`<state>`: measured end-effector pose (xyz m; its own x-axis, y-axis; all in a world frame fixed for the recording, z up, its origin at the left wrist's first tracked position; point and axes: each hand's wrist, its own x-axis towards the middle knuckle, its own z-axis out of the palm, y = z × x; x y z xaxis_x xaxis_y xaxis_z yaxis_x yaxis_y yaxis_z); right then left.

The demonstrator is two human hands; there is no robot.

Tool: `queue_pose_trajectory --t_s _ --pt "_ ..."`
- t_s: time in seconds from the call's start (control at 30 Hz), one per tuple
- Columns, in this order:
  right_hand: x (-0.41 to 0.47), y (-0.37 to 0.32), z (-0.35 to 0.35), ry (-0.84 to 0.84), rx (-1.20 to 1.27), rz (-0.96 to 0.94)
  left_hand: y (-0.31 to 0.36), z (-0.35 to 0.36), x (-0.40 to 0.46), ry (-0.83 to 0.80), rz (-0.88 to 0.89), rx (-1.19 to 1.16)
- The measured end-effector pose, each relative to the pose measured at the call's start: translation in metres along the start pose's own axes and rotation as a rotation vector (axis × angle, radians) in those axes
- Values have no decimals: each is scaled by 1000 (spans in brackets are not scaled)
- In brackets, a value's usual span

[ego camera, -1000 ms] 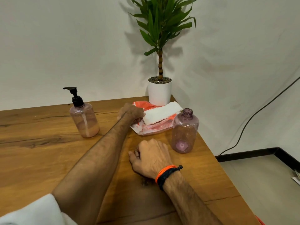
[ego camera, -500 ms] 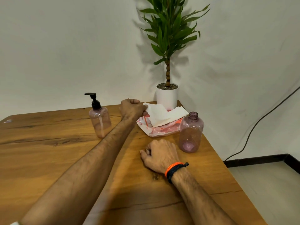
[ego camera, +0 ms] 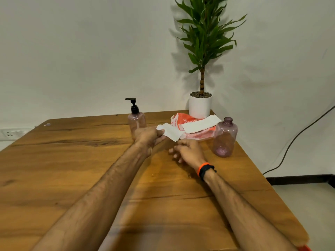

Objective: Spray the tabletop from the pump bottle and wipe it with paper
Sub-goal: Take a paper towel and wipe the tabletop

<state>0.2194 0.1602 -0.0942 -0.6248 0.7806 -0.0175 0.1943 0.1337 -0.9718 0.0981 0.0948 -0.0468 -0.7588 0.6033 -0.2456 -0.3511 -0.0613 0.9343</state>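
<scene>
Since pulled free: paper (ego camera: 169,131) in left hand (ego camera: 147,137).

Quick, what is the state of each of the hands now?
Left hand: closed on a sheet of paper, lifted from the packet.
Right hand: holds nothing, fingers loosely curled, just above the tabletop.

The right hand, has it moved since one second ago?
Yes. The right hand has moved forward, toward the orange packet, closer beside the open bottle.
</scene>
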Motion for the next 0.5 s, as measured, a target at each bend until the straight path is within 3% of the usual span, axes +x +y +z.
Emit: queue_pose_trajectory --t_s 0.1,0.17,0.5 --pt "-7 -11 7 -76 645 143 -2 -17 -17 -18 -31 -8" --pt "-10 -14 11 -89 848 185 -3 -30 -27 -8 -55 -9" --pt "-12 -20 49 -27 528 138 -4 -95 -66 -22 -116 220"
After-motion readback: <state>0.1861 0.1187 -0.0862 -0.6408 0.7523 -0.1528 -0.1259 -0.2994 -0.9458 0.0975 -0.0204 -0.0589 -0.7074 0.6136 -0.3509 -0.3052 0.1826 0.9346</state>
